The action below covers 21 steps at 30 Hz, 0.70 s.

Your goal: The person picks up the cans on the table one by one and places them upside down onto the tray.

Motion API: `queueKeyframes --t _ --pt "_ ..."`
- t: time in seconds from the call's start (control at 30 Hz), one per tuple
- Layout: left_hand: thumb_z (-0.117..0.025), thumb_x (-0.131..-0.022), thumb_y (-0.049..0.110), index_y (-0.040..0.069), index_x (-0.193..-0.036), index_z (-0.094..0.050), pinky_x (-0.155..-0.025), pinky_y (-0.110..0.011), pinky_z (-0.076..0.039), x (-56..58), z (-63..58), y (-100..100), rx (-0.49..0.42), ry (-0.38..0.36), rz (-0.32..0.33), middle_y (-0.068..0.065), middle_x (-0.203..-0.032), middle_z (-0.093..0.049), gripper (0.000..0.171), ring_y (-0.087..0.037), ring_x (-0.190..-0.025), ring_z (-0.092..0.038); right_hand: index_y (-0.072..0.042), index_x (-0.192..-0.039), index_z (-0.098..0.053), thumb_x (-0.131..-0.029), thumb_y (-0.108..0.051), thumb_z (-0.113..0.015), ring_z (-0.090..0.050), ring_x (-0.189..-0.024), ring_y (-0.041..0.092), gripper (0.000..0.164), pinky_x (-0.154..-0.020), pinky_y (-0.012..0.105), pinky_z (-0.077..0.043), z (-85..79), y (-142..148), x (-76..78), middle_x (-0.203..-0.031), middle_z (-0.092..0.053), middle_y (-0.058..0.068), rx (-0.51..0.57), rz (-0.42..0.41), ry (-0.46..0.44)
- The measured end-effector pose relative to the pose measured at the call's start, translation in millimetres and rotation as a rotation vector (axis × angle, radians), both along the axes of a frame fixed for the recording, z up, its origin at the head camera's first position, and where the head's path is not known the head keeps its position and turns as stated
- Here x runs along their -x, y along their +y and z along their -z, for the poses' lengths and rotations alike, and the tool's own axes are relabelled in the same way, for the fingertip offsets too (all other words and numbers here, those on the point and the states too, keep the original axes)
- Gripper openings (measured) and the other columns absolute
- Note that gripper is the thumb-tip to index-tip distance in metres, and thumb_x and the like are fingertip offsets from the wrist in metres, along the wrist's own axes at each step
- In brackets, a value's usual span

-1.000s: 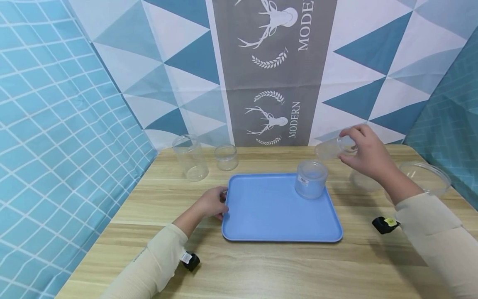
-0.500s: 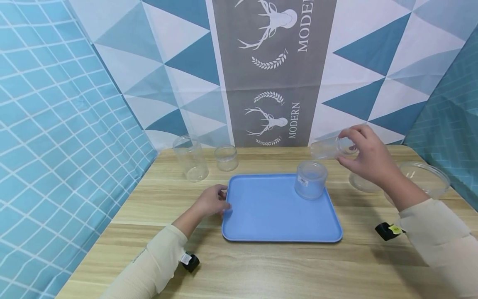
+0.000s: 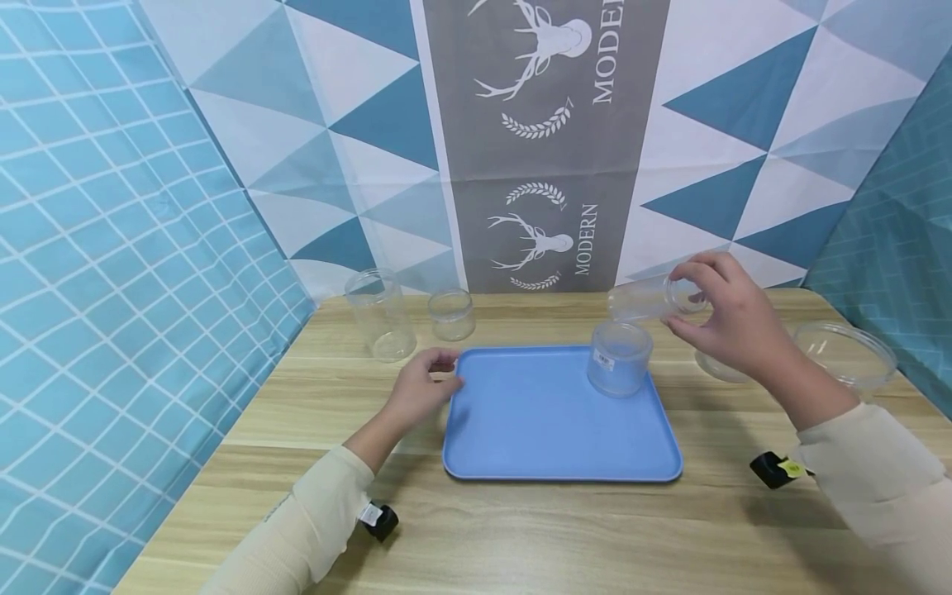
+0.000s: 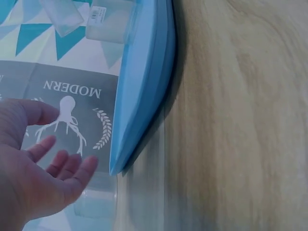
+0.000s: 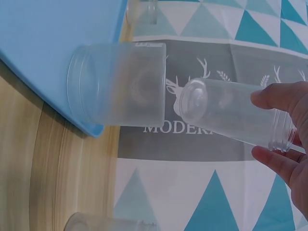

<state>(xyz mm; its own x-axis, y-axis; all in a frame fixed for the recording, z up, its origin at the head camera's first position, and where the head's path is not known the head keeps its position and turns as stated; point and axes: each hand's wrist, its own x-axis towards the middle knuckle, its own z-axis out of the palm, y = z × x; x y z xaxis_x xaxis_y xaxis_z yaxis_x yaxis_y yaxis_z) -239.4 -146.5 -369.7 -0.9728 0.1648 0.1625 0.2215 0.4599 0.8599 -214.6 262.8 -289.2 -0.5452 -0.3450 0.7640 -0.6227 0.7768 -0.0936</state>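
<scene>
My right hand [image 3: 732,318] holds a slim clear plastic jar [image 3: 638,298] by its threaded neck, between thumb and fingers. The jar lies almost level in the air, its base [image 5: 195,102] pointing left and slightly down. Just below and in front of it, a wide clear jar [image 3: 620,369] with a small label stands on the right back corner of a blue tray [image 3: 535,430]. The wide jar's ridged end [image 5: 79,86] is against the tray. Beside the tray's left rim is my left hand [image 3: 416,392]; its fingers are loosely bent around nothing in the left wrist view.
A tall clear jar [image 3: 383,318] and a short clear one [image 3: 451,316] stand at the back left of the wooden table [image 3: 521,537]. On the right, partly behind my right arm, are a wide clear container [image 3: 848,355] and another clear piece [image 3: 717,366]. A printed cloth [image 3: 550,157] hangs behind.
My right hand has carried the slim jar a little left, over toward the wide jar. My left hand has let go of the tray's rim and shifted slightly back along it.
</scene>
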Motion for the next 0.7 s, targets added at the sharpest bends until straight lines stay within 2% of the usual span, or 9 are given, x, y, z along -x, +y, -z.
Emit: queueKeyframes --t 0.13,0.33,0.47,0.7 --pt "-0.071 -0.084 -0.001 -0.004 -0.118 -0.062 -0.091 -0.039 -0.053 -1.2 -2.9 3.7 -0.077 0.032 0.018 -0.019 -0.118 -0.062 0.035 -0.033 -0.113 -0.058 0.002 -0.110 -0.058 -0.058 0.009 -0.087 -0.056 -0.094 0.031 0.060 -0.081 -0.003 -0.031 -0.7 -2.2 -3.2 -0.113 -0.052 0.020 0.010 -0.025 -0.001" --pt "-0.072 -0.084 0.000 -0.002 -0.120 -0.062 -0.091 -0.037 -0.053 -3.2 -7.0 7.1 -0.154 0.026 0.080 -0.013 -0.119 -0.063 0.037 -0.029 -0.110 -0.060 0.002 -0.111 -0.058 -0.057 0.011 -0.087 -0.057 -0.094 0.030 0.062 -0.083 -0.004 -0.031 -2.2 -6.5 -9.2 -0.113 -0.052 0.020 0.023 -0.047 -0.012" --pt "-0.072 -0.084 -0.001 -0.002 -0.121 -0.061 -0.090 -0.037 -0.053 -6.0 -9.6 8.9 -0.178 0.015 0.133 -0.013 -0.120 -0.063 0.039 -0.029 -0.110 -0.061 0.001 -0.111 -0.059 -0.057 0.010 -0.088 -0.059 -0.091 0.029 0.062 -0.083 -0.004 -0.032 -2.9 -9.6 -13.2 -0.113 -0.053 0.018 0.031 -0.058 -0.022" --pt "-0.073 -0.084 0.001 -0.001 -0.123 -0.060 -0.094 -0.039 -0.051 -6.9 -10.8 13.8 -0.201 0.000 0.164 -0.014 -0.121 -0.062 0.041 -0.029 -0.112 -0.060 0.001 -0.111 -0.059 -0.056 0.007 -0.089 -0.061 -0.091 0.029 0.063 -0.082 -0.003 -0.034 -1.3 -15.1 -17.4 -0.112 -0.054 0.017 0.030 -0.080 -0.027"
